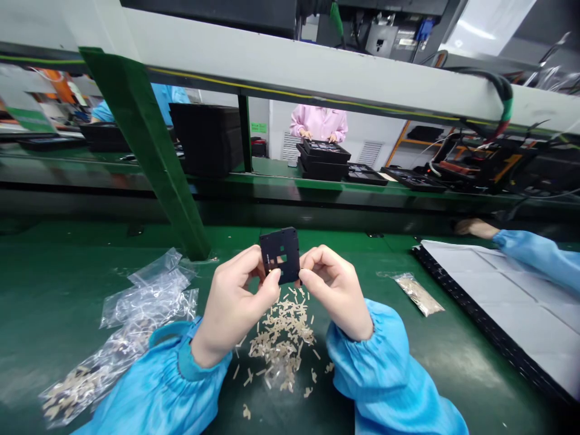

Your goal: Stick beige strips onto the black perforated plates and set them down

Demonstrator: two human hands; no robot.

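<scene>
Up in front of me is a flat black plate (pixel 290 244) with small rectangular cutouts, held tilted above the bench. My left hand (pixel 242 296) pinches its left edge between thumb and fingers. At the lower right edge, the thumb and fingertips of my right hand (pixel 338 290) are pressed together; anything small between them is hidden. Below both hands lies a loose heap of small beige strip-like pieces (pixel 283 338), some scattered toward me.
Clear plastic bags (pixel 149 302) with small pieces lie at left, and a small filled bag (pixel 419 294) at right. A grey-covered black tray (pixel 502 296) is on the right, near another person's sleeve (pixel 539 251). A green post (pixel 149 157) rises ahead; a pink-sleeved person stands beyond black trays (pixel 324 163).
</scene>
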